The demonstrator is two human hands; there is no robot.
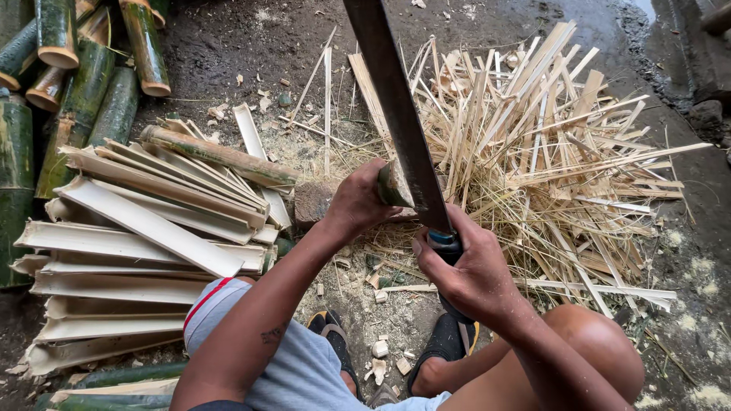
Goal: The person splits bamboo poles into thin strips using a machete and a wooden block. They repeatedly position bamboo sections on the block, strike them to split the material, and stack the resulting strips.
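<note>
Upper left of frame: round green bamboo sections (91, 68), uncut, pale ring at each sawn end, skin glossy and wet-looking. Judged as stock not yet split.

Left centre: stack of split slabs (145, 251), curved in section, cream inner faces, green outer skin, laid roughly parallel. Judged as the half-done stage, a sizeable pile waiting.

Centre: left hand (358, 202) wraps closed around a short bamboo piece (393, 185), held upright on a reddish block (312, 202). Just right of it, right hand (472, 278) is clenched tight on the dark handle of a long machete (400, 114); the blade is flat, dull grey, running up out of the top of the frame, its edge against the piece's top.

Lower centre: dark sandals (449, 342) on dirt ground (228, 46) littered with chips.

Right half: large loose heap of thin slivers (548, 152), straw-coloured, straight, fibrous. Judged as finished output; already plentiful, though much remains.
</note>
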